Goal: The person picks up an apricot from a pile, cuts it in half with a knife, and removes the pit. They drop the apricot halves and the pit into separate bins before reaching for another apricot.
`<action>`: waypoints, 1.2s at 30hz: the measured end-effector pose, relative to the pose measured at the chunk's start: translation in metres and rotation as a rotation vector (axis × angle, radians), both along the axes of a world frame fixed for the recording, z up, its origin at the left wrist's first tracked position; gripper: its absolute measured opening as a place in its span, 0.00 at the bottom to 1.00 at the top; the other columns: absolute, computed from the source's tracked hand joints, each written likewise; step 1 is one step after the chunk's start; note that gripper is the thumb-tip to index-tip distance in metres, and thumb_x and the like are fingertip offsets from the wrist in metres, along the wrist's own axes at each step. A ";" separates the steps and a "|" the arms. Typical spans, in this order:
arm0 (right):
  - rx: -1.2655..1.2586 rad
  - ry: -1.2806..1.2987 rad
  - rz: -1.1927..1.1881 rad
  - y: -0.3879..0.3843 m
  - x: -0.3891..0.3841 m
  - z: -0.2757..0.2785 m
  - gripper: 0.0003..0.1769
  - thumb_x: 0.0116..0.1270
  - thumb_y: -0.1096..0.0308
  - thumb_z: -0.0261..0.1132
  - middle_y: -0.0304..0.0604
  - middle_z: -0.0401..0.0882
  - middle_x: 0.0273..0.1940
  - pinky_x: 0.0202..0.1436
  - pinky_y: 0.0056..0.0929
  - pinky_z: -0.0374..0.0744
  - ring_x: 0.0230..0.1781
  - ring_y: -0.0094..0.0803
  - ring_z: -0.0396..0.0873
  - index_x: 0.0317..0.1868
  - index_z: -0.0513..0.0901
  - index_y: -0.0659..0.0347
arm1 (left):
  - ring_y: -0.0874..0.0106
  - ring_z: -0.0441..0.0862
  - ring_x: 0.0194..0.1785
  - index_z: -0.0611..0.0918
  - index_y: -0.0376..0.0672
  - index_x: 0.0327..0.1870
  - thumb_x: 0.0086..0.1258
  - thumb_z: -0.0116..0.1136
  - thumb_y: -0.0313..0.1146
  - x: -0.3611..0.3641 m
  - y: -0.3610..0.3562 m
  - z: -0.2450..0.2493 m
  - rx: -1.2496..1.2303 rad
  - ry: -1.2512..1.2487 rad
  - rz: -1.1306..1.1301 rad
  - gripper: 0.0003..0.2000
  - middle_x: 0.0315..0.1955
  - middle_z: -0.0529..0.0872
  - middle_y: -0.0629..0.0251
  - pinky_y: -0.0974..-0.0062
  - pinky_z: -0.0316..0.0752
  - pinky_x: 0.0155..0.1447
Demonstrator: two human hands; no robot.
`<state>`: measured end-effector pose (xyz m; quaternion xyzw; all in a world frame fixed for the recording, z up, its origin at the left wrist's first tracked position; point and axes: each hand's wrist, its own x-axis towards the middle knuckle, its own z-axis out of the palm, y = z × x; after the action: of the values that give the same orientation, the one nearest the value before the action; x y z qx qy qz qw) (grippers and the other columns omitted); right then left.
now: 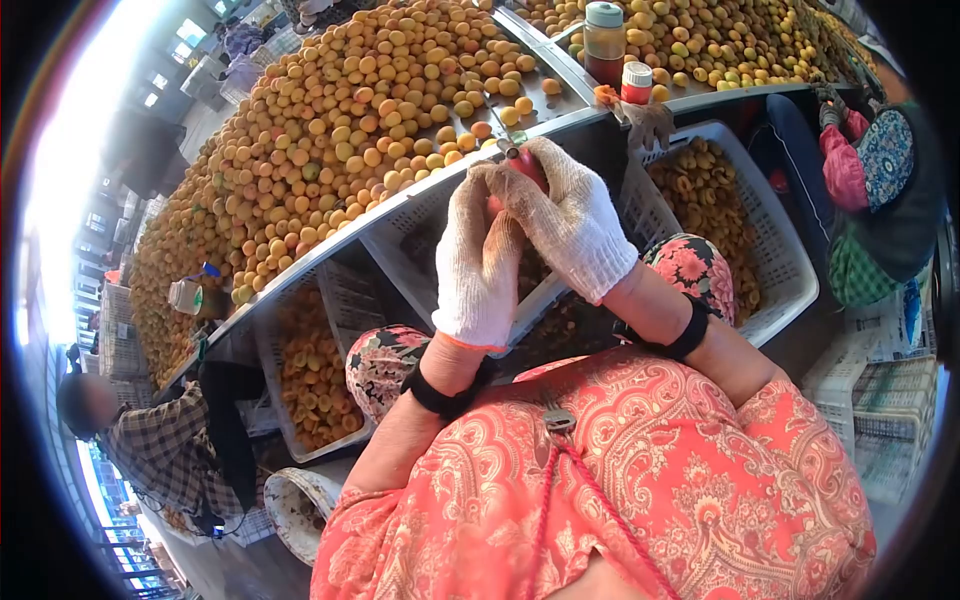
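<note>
Both my hands wear white knitted gloves with brown stains on the fingers, and they meet in front of me near the metal table edge. My right hand (572,215) is closed around the red handle of a small knife (526,166), whose thin blade points up toward the table. Pressed close beside it, my left hand (474,260) has its fingers curled in. A small reddish patch shows between the two hands, but I cannot tell what the left fingers hold. Beyond the hands, a large heap of apricots (340,120) covers the metal table (545,95).
Below the table edge are crates of halved apricots, one at right (765,230) and one at left (270,345). A capped bottle (604,50) and a red jar (636,85) stand on the divider. A white bucket (292,510) is lower left. People sit on both sides.
</note>
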<state>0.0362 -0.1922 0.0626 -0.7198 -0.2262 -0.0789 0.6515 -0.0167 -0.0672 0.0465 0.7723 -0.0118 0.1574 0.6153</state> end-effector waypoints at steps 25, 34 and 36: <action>-0.033 -0.308 0.050 0.018 0.017 -0.008 0.09 0.63 0.66 0.68 0.52 0.76 0.26 0.31 0.39 0.77 0.27 0.48 0.81 0.35 0.77 0.61 | 0.75 0.81 0.27 0.81 0.53 0.50 0.72 0.54 0.58 0.002 0.000 0.031 -1.126 0.606 0.033 0.20 0.26 0.83 0.76 0.76 0.76 0.31; -0.164 -0.404 -0.044 0.033 0.017 -0.021 0.08 0.72 0.67 0.65 0.36 0.81 0.33 0.32 0.20 0.74 0.31 0.18 0.76 0.41 0.83 0.64 | 0.72 0.75 0.33 0.75 0.44 0.61 0.75 0.54 0.53 0.020 0.004 0.012 -1.444 0.366 0.181 0.24 0.43 0.81 0.61 0.73 0.71 0.34; 0.070 -0.113 0.044 0.023 0.014 -0.012 0.08 0.72 0.66 0.66 0.36 0.82 0.33 0.29 0.19 0.73 0.29 0.17 0.75 0.41 0.83 0.63 | 0.71 0.76 0.34 0.75 0.44 0.62 0.75 0.56 0.50 0.014 0.036 -0.019 -1.427 0.364 -0.154 0.23 0.42 0.81 0.60 0.73 0.70 0.33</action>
<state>0.0505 -0.1696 0.0511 -0.6859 -0.2757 -0.1130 0.6639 -0.0025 -0.0315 0.0278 0.1956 0.1415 -0.0475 0.9693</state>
